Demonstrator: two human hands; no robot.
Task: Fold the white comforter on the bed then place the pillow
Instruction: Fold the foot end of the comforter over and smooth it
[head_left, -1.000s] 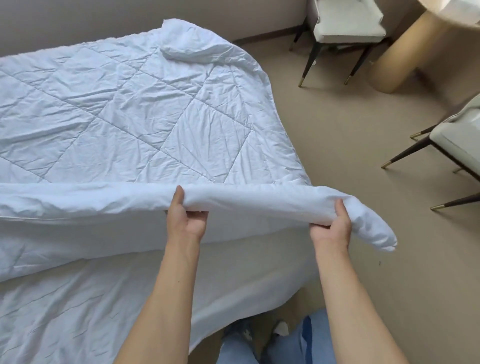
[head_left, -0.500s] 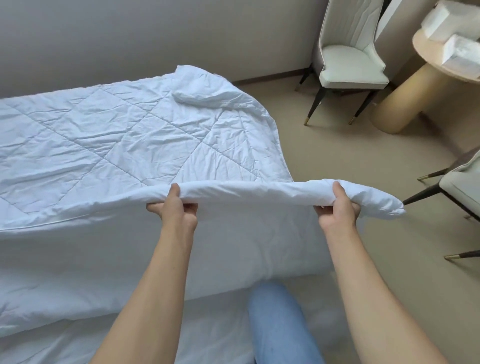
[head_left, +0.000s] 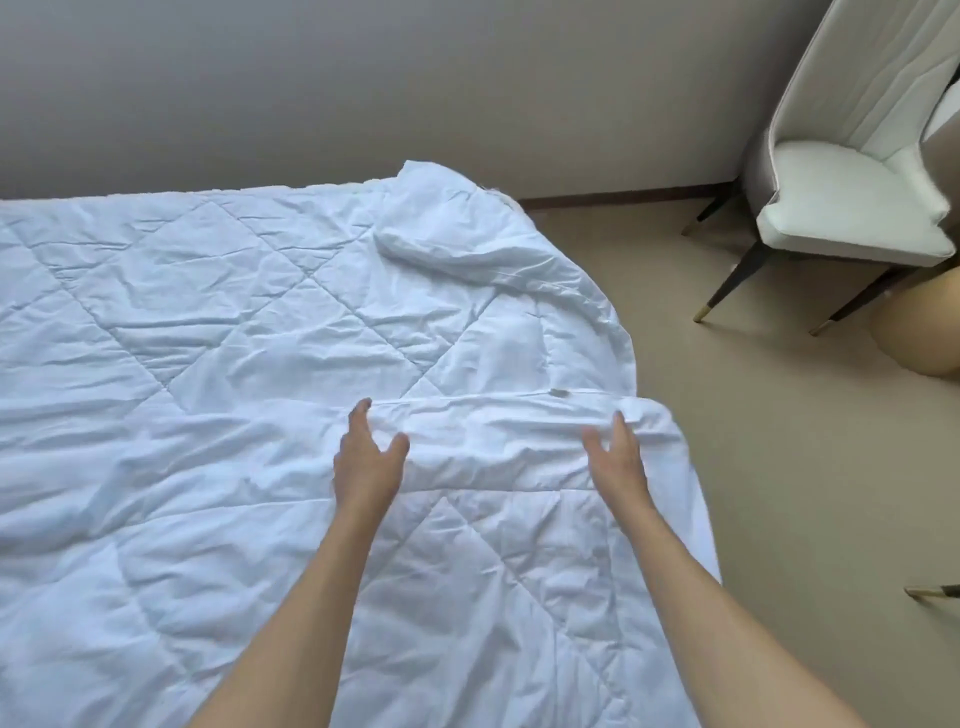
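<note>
**First fold laid down**

Near edge of white comforter (head_left: 260, 322) turned over onto itself across the bed (head_left: 696, 530). Left hand (head_left: 366, 457) and right hand (head_left: 615, 457) resting at the folded hem, fingers spread, each grip open and holding nothing. Next, probably: smoothing the layer, then another fold, calling for a fresh hold on an edge. No pillow in view. Bed's left side cut off; far corner bunched, layers hard to tell apart.
</note>
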